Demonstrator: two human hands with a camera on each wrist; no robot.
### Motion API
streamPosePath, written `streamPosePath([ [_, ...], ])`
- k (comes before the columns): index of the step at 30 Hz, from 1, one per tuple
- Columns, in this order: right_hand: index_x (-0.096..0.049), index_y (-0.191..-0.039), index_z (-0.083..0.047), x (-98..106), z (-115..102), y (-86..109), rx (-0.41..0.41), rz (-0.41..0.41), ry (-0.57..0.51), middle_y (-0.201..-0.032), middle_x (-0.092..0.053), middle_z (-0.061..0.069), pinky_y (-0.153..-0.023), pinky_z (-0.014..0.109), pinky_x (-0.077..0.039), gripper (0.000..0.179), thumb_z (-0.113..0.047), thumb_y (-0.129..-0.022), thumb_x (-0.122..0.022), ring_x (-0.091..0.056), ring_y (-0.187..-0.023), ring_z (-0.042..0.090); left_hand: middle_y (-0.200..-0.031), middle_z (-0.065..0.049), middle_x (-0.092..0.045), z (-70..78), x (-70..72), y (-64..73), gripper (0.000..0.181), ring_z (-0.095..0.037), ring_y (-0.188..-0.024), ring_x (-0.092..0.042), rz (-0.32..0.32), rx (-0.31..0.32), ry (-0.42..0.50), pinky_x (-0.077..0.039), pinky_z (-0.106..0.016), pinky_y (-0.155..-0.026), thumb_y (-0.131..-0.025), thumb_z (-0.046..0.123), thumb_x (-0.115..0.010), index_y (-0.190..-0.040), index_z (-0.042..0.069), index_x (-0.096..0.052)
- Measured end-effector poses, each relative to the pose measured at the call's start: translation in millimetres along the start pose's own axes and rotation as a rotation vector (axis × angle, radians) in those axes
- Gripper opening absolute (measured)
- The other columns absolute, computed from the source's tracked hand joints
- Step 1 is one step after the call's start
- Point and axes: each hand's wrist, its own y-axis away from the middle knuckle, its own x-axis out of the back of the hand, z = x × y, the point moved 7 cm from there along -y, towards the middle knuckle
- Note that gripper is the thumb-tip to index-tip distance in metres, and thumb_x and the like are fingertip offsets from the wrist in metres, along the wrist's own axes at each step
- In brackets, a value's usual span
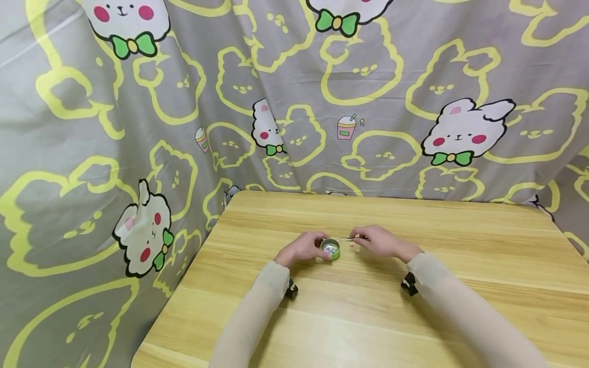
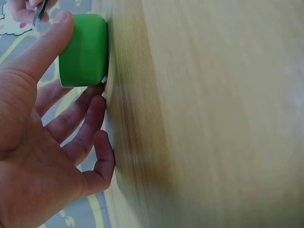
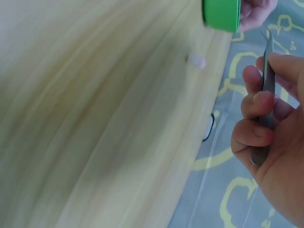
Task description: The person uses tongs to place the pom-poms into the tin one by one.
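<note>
A small round green tin (image 1: 336, 255) stands on the table, with pale bluish and white pieces (image 1: 330, 249) inside. My left hand (image 1: 307, 246) grips it from the left side, thumb on the near wall and fingers on the far side; the left wrist view shows its green wall (image 2: 84, 52) large. My right hand (image 1: 381, 241) holds metal tweezers (image 3: 268, 80) between thumb and curled fingers. Their fine curved tips are apart, with nothing visible between them, and point toward the tin. A few tiny pale pink pieces (image 1: 352, 245) lie on the table between tin and right hand.
The wooden table (image 1: 414, 317) reaches to a grey patterned curtain (image 1: 294, 76) at the back and left. Black straps (image 1: 408, 284) with small devices sit at both wrists, under light sleeves.
</note>
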Motion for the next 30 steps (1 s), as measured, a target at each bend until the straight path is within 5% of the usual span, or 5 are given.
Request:
streamPosePath([
  [13, -0.065, -0.104, -0.009, 3, 21, 29.4, 0.006, -0.019, 0.058, -0.095, -0.066, 0.002, -0.070, 0.034, -0.048, 0.014, -0.010, -0.095, -0.054, -0.057, -0.079, 0.010, -0.097, 0.007, -0.060, -0.1, 0.1, 0.4, 0.055, -0.009, -0.089, -0.054, -0.008, 0.002, -0.013, -0.044, -0.026, -0.079, -0.075, 0.032, -0.081, -0.123, 0.015, -0.060],
  [30, -0.065, -0.102, -0.009, -1, 31, 38.4, 0.014, -0.013, 0.098, -0.094, -0.064, -0.002, -0.070, 0.035, -0.047, 0.013, -0.008, -0.094, -0.055, -0.055, -0.078, 0.009, -0.097, 0.007, -0.061, 1.3, -0.7, 0.9, 0.052, -0.009, -0.089, -0.054, -0.006, 0.002, -0.018, -0.044, -0.026, -0.079, -0.076, 0.031, -0.080, -0.121, 0.016, -0.060],
])
